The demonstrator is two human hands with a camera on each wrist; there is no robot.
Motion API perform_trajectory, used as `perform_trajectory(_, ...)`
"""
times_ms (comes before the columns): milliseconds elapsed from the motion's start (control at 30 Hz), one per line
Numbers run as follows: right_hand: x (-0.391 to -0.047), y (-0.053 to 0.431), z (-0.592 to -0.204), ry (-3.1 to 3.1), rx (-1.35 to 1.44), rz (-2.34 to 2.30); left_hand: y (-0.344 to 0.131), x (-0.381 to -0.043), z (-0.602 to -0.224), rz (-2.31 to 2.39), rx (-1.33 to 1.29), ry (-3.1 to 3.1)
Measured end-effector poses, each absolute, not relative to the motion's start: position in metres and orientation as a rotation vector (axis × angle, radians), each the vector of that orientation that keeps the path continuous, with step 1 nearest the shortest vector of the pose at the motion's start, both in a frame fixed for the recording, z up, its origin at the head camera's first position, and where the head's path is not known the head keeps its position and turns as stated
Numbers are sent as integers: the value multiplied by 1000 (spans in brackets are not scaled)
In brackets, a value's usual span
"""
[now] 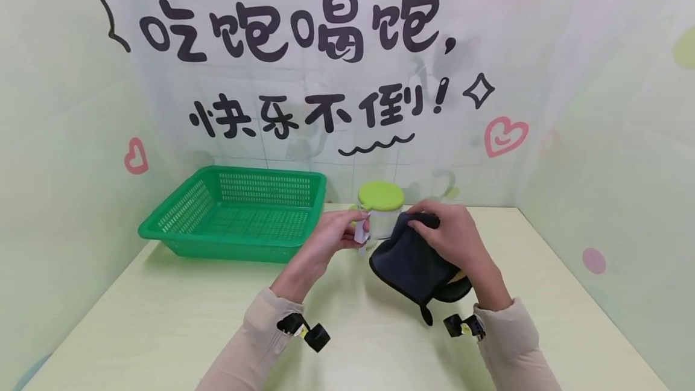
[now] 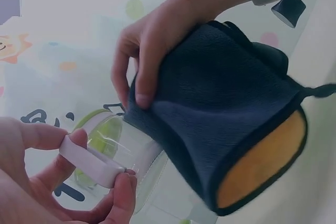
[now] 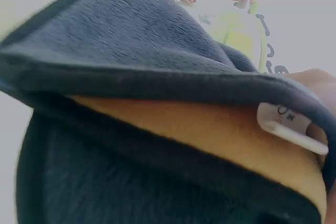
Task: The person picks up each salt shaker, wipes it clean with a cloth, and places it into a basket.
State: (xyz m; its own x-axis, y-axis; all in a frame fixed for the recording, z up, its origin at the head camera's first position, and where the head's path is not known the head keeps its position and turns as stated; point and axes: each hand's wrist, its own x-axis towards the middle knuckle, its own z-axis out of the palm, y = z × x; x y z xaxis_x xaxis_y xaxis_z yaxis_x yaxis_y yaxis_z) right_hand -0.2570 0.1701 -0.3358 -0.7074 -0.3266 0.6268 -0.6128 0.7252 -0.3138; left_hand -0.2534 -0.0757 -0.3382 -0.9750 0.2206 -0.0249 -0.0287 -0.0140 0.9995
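Jar: clear, with a green lid (image 1: 381,195) on top; the jar (image 1: 385,220) stands on the table (image 1: 380,352) and is the landmark here.
Left hand: the left hand (image 1: 336,231) is at the jar's near left, narrow, pinching a white handle-like piece (image 2: 92,162); can't tell if it's fixed to the jar.
Right hand: the right hand (image 1: 447,231) is just right of the jar, gripping the cloth's upper edge.
Cloth: the dark cloth (image 1: 407,261) hangs folded in front and to the right of the jar, orange inner side partly showing, small tag (image 3: 283,121) on that side. Contact with jar: can't tell.
Basket: the green basket (image 1: 233,251) sits left of the jar.
Done: cloth and white piece in hand, lid on.
Left: my read, early or midway; cloth and white piece not yet put down.
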Motion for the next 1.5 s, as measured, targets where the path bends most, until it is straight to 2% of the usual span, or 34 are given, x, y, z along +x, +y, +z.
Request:
perform_trajectory(167, -257, 170, -338, -2547, 721, 635, -77, -253, -338, 2123, 190, 2067)
perform_trajectory(433, -256, 171, -336, -2307, 668, 683, -77, -254, -338, 2119, 195, 2055)
perform_trajectory(700, -258, 169, -340, -2467, 673, 595, -79, -254, -337, 2134, 200, 2044)
perform_trajectory(1133, -257, 166, -338, -2445, 343, 636, -73, -251, -336, 2095, 189, 2071)
perform_trajectory(1500, -250, 165, -330, -2432, 443, 688, -73, -251, -338, 2099, 205, 2071)
